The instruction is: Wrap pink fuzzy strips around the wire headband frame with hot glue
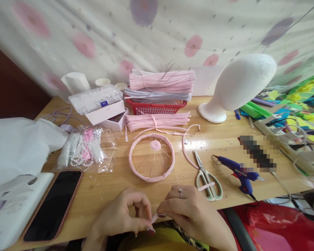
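Low at the table's front edge, my left hand (124, 213) pinches a small pale pink strip (154, 218) between thumb and fingers. My right hand (187, 209), with a ring on one finger, is closed at the strip's other end, its fingertips almost meeting the left ones. Just beyond my hands lies a pink-wrapped hoop (131, 164) with thin wires and a small pink disc (155, 145) inside it. Scissors (205, 177) lie beside my right hand, with a short pink strip (206, 186) across their handles. A long pink strip (185, 151) curves from the hoop's far side toward the scissors.
A blue glue gun (238, 170) lies right of the scissors. Bundled pink strips (158, 121) lie before a red basket (157, 107). A white foam head (243, 83) stands at the back right. Bagged pearl beads (81, 148) and a phone (53, 205) are at left.
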A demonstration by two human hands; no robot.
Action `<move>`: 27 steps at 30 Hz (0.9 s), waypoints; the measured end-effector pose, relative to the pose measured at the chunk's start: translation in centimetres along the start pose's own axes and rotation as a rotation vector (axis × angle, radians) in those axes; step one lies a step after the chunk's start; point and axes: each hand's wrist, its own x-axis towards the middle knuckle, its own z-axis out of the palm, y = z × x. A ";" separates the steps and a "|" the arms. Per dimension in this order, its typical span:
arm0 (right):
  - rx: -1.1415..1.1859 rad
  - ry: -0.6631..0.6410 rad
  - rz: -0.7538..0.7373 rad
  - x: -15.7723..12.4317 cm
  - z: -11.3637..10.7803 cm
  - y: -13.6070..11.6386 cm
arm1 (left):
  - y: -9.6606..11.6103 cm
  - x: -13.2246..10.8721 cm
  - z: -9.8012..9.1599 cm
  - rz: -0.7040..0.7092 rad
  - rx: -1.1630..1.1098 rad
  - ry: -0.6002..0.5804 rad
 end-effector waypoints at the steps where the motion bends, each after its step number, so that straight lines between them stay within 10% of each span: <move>1: 0.012 -0.015 -0.003 0.0 0.0 0.0 | -0.1 0.2 -0.1 -0.004 -0.024 -0.058; 7: 0.047 -0.061 -0.005 0.0 -0.1 0.1 | -1.0 0.9 -0.4 0.021 -0.099 -0.199; 27: 0.010 -0.023 -0.012 -0.5 -0.7 0.5 | -1.3 1.3 -0.3 0.074 -0.195 0.010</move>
